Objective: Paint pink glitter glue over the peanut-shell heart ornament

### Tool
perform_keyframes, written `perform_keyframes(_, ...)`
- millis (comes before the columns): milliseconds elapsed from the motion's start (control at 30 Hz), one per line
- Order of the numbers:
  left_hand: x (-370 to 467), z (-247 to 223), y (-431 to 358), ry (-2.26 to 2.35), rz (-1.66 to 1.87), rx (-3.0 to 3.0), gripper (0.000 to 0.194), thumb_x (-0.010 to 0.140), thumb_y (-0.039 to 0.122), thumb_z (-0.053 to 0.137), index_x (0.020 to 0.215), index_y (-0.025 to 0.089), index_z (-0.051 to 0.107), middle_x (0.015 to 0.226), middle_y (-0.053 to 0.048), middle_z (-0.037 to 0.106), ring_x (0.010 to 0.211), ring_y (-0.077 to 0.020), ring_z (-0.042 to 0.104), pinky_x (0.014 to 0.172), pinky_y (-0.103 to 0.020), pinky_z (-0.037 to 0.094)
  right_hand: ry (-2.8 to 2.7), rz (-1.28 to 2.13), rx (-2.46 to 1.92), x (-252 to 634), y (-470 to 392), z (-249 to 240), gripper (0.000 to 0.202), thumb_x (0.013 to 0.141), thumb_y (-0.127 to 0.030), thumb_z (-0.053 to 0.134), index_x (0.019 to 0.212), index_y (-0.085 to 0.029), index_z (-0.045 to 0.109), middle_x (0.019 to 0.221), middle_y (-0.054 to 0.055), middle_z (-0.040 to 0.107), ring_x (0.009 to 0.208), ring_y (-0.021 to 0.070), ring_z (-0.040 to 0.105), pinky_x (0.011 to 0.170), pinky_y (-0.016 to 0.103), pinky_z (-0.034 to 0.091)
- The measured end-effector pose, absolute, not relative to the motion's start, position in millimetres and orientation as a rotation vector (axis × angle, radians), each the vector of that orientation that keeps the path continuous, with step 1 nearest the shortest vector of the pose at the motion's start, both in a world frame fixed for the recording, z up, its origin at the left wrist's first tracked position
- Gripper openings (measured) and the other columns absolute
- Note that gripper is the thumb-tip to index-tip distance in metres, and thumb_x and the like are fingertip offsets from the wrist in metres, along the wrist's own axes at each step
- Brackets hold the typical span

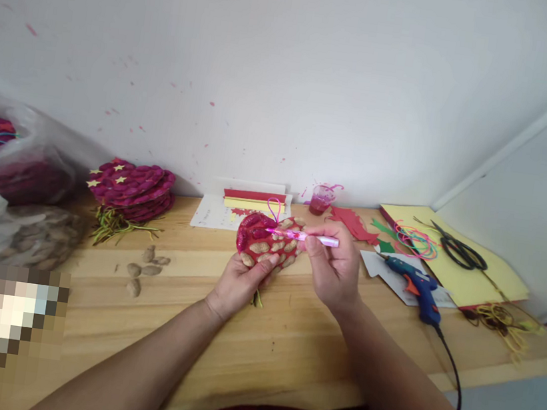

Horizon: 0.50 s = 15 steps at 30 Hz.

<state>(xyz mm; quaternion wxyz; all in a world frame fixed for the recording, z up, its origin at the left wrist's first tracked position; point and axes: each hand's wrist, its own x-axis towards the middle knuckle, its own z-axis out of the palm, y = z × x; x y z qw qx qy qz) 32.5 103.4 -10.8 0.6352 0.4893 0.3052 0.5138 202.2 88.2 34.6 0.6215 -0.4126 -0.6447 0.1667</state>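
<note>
A red craft piece covered with peanuts (pixel 260 248) is held by its lower edge in my left hand (pixel 238 286). Its left part is painted glossy magenta, while the peanuts on the right are still tan. A pink string loop (pixel 273 209) stands up from its top, and yellow-green strands hang below it. My right hand (pixel 338 271) is closed on a white and pink paintbrush (pixel 322 240), whose tip touches the magenta part. Behind the hands, near the wall, is a clear cup of magenta paint (pixel 321 201).
Left are plastic bags (pixel 43 228), stacked magenta pieces (pixel 134 190) and loose peanuts (pixel 134 270). Right are a blue glue gun (pixel 416 288) with its cord, black scissors (pixel 463 252), yellow sheets (pixel 500 278), coloured cords (pixel 417 241) and red paper scraps (pixel 354 226) on the wooden table (pixel 283 361).
</note>
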Motion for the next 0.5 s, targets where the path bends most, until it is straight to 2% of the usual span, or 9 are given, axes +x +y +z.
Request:
perform_keyframes(100, 32.7, -11.5, 104.6, 0.678, 1.172, 1.130, 0.036, 0.082, 0.050, 0.084, 0.076, 0.016, 0.071, 0.061, 0.001, 0.057, 0.050, -0.0080, 0.041, 0.045, -0.022, 0.035, -1.493, 0.364, -0.999, 203.2, 89.3, 34.0, 0.008, 0.101, -0.031, 0.063, 0.101, -0.023, 0.065, 0.088, 0.002, 0.069, 0.074, 0.0157, 0.064, 0.072, 0.033, 0.051)
perform_keyframes(400, 29.5, -21.6, 109.5, 0.738, 1.167, 1.190, 0.031, 0.086, 0.043, 0.081, 0.074, 0.016, 0.070, 0.056, 0.002, 0.055, 0.046, -0.0073, 0.040, 0.043, -0.022, 0.031, -1.568, 0.341, -0.958, 199.9, 85.7, 34.6, 0.007, 0.101, -0.029, 0.063, 0.104, -0.024, 0.067, 0.086, 0.001, 0.071, 0.073, 0.0155, 0.065, 0.069, 0.031, 0.051)
perform_keyframes(500, 30.4, -19.8, 108.7, 0.761, 1.176, 1.131, 0.029, 0.082, 0.043, 0.083, 0.083, 0.016, 0.073, 0.062, 0.001, 0.061, 0.046, -0.0070, 0.040, 0.042, -0.022, 0.031, -1.525, 0.308, -1.001, 202.8, 87.3, 32.8, 0.007, 0.101, -0.030, 0.063, 0.102, -0.023, 0.066, 0.086, 0.001, 0.069, 0.073, 0.0161, 0.064, 0.070, 0.032, 0.050)
